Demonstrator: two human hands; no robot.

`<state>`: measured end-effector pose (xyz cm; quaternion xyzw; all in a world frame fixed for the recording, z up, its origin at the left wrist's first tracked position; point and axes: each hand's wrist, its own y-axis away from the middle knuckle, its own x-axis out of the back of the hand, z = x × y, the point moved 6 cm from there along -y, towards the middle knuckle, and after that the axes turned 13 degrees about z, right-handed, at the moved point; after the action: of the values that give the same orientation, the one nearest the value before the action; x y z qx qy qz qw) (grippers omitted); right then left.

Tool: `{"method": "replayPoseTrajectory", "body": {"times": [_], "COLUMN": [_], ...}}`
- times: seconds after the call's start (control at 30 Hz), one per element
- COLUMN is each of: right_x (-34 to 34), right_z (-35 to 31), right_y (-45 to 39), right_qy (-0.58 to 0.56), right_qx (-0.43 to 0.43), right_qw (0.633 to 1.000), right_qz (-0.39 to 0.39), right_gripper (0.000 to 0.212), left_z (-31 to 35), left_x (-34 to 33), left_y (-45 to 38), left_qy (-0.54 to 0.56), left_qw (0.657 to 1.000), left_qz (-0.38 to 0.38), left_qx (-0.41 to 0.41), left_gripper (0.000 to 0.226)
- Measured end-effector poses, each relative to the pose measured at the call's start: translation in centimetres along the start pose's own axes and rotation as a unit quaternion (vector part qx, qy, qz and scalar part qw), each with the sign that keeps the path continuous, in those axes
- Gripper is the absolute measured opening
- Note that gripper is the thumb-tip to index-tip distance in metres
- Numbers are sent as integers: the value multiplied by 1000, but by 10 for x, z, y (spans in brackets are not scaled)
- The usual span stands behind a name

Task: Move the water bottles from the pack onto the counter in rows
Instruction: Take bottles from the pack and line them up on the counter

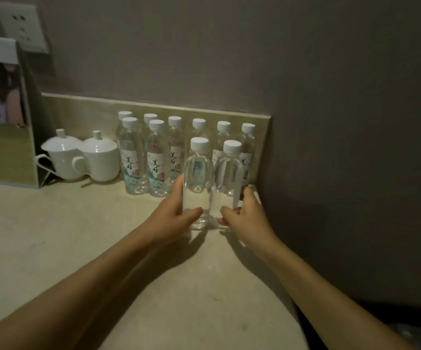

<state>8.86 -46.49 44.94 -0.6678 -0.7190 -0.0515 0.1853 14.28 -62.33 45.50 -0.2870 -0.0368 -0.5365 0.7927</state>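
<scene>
The left hand (pixel 176 218) grasps one water bottle (pixel 197 183) and the right hand (pixel 242 215) grasps a second bottle (pixel 228 183). On each hand the fingers (pixel 179 190) are curled around the lower half of the body, and the thumb closes the grip from the near side. I think the low grip is chosen so that each bottle can be put down straight on its base without tipping.

Both held bottles are upright: the long axis is vertical and the white caps point up. Their labels seem to face away from the camera, because only clear plastic shows. The two stand side by side, almost touching, and their bases are on the tabletop (pixel 78 236) or just above it; I cannot tell which.

I take the back row of bottles (pixel 199 137) along the low backsplash (pixel 83 109) as landmark. Two front bottles (pixel 144 157) stand just before its left end and begin a second row. The held pair is before the right part of the back row, nearer to the person. I judge that the pair goes to the right end of the second row, which leaves a gap in the middle for later bottles.

Left of the back row stand two white lidded cups (pixel 83 157). The pack is not visible
</scene>
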Motion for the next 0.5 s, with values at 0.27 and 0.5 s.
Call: {"method": "replayPoseTrajectory", "body": {"times": [0.27, 0.5], "right_x": [-14, -28], "right_z": [-6, -11], "right_y": [2, 1], "right_qy": [24, 111], "right_qx": [-8, -3], "right_qw": [997, 993], "right_qz": [73, 33], "right_gripper": [49, 77], "left_z": [-7, -15], "left_x": [20, 20], "left_y": [-8, -19], "left_qy": [-155, -214], "left_qw": [969, 964], "left_qz": [190, 158], "left_qx": [4, 4], "left_gripper": [60, 60]}}
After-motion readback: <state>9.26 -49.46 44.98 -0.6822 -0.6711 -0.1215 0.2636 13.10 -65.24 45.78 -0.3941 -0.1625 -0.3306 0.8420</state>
